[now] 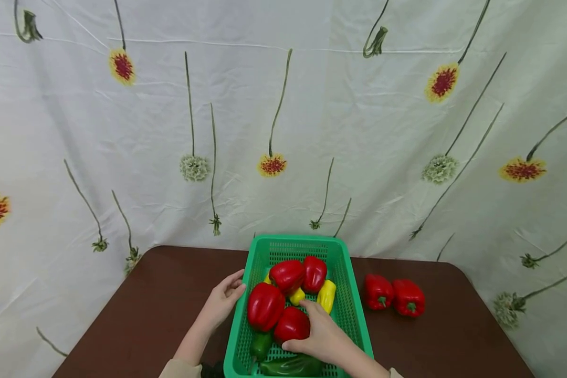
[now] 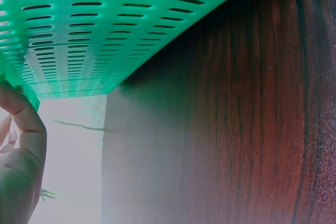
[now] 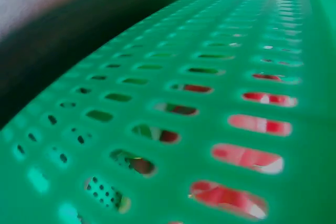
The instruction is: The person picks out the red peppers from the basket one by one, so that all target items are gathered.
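A green slotted basket (image 1: 298, 239) stands on the table with peppers inside. My right hand (image 1: 328, 338) reaches over its right side and grips a red bell pepper (image 1: 291, 324), thumb and fingers on either side. Against the basket's left rim rest the loosely bent fingers of my left hand (image 1: 224, 300); the left wrist view shows that hand (image 2: 23, 150) beside the slotted wall (image 2: 84, 40). Around the gripped pepper lie another red bell pepper (image 1: 265, 306), a dark green pepper (image 1: 262, 344) and a long green pepper (image 1: 290, 366). Through the slots in the right wrist view, red shows behind the wall (image 3: 178, 121).
Two red bell peppers (image 1: 378, 292) sit side by side on the dark brown table (image 1: 179, 283), right of the basket. Farther back inside it are two more red ones (image 1: 314, 274) and some yellow pieces (image 1: 327, 296). A flower-printed cloth (image 1: 245, 205) hangs behind the table.
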{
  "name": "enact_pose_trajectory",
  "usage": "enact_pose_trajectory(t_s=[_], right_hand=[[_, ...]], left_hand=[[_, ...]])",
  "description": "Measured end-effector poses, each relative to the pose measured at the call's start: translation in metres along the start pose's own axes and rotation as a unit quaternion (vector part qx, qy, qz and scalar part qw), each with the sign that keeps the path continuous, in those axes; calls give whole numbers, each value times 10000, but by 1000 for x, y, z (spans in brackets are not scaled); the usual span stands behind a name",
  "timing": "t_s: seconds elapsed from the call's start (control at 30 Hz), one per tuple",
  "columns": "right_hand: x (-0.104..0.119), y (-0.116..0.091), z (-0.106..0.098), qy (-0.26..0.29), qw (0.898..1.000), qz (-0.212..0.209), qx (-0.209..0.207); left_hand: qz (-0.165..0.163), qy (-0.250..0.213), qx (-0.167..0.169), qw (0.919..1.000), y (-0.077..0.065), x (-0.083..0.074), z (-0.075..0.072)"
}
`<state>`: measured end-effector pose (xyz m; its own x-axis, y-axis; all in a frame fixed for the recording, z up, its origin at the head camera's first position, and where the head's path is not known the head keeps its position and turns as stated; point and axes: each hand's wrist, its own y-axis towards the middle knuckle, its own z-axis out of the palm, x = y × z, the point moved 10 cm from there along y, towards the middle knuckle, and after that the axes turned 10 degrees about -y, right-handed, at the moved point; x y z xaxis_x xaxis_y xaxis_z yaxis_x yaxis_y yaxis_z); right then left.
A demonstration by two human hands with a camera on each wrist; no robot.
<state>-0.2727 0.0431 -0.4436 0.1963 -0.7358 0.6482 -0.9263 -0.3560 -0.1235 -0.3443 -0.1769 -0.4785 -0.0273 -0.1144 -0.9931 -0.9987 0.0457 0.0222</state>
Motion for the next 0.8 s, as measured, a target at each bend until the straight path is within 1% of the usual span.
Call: enact_pose_trajectory(t_s=[0.13, 0.23, 0.37, 0.6, 0.8], right_hand=[[-5, 6, 4, -133, 9996, 248, 4], [-8, 11, 7, -164, 9993, 338, -67], [-12, 15, 12, -221, 9986, 471, -123], [-12, 16, 19, -356, 9974, 471, -407], [-13, 17, 20, -535, 9955, 534, -571]], left_hand=[[-66, -73, -38, 9999, 0, -1, -1], [-94, -134, -48, 9999, 0, -1, -1], [-35, -128, 16, 9999, 0, -1, 0], [-116, -133, -16, 9998, 1, 2, 0], [-13, -86, 14, 10000, 2, 2, 1]])
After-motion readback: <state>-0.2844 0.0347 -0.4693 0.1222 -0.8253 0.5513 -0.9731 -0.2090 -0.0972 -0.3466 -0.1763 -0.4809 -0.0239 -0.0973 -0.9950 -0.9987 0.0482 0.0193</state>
